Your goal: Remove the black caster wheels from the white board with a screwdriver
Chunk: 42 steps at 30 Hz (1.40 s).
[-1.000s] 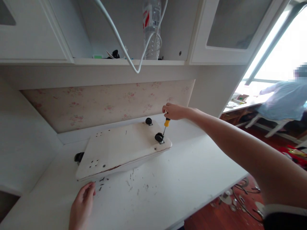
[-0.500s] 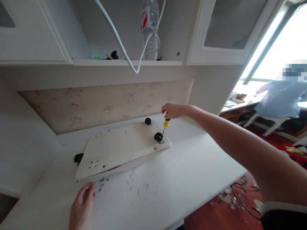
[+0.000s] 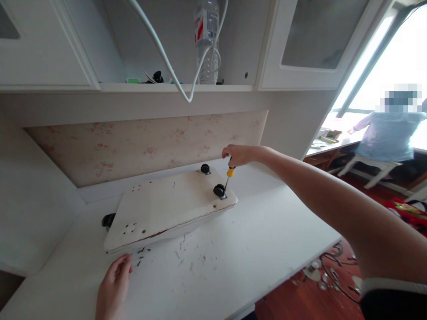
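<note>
My right hand grips the handle of a yellow-and-black screwdriver from above. The shaft slants down to the mounting plate of a black caster at the right front corner of a white board. Another caster stands at the board's back right corner. One more black caster lies on the desk by the left edge, where groups of screw holes show in the board. My left hand rests on the desk with curled fingers, close to several dark screws; whether it pinches anything is hidden.
The white desk carries dark scuff marks. Above it, an open cabinet shelf holds a plastic bottle, and a white cable hangs down. At right, a person sits by a window; cables lie on the red floor.
The view has shifted very slightly. My right hand has turned a little on the screwdriver, whose tip stays at the caster plate. My left hand keeps its place.
</note>
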Each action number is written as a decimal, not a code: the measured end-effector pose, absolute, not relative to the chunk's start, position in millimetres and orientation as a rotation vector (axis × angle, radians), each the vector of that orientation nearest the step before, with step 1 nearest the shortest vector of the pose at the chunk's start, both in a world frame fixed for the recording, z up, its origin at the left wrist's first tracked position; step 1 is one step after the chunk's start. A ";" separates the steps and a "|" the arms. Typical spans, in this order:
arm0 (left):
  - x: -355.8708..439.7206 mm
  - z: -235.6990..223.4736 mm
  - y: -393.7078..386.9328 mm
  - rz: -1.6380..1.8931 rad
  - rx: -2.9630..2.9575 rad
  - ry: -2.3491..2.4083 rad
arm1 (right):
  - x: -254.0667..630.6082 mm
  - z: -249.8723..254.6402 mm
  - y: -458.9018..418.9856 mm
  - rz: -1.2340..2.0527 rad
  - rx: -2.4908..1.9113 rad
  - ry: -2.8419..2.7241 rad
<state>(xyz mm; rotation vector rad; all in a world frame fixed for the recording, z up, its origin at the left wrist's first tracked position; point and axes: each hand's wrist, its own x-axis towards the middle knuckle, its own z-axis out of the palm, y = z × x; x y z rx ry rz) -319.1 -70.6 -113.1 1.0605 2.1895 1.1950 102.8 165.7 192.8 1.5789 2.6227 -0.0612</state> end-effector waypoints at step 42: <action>-320.1 -113.5 -71.0 1.141 1.062 2.181 | 104.8 197.4 156.6 -0.238 1.685 2.524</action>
